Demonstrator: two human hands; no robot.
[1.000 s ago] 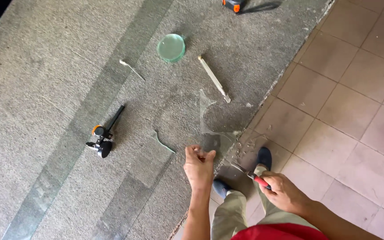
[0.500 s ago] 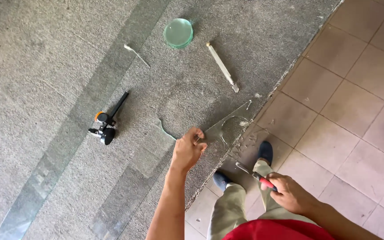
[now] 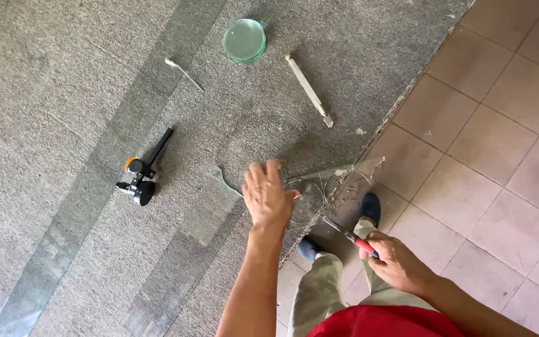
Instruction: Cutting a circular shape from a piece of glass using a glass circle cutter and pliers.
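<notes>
The left hand (image 3: 268,196) presses flat, fingers spread, on a glass sheet (image 3: 269,150) at the carpeted counter (image 3: 63,93) edge. The right hand (image 3: 397,262) grips red-handled pliers (image 3: 347,234). Glass looks brittle, sharp-edged; best handled away from broken edges.

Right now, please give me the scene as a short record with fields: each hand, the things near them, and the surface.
left hand: left hand pressed flat on a glass sheet near the table edge
right hand: right hand grips red-handled pliers, off the table, over the floor
glass pieces: round glass discs stacked at the far side; thin curved offcut beside the left hand
tools lying: circle cutter with an orange knob; straight glass cutter
surface: grey carpeted table
floor: tiled floor
</notes>
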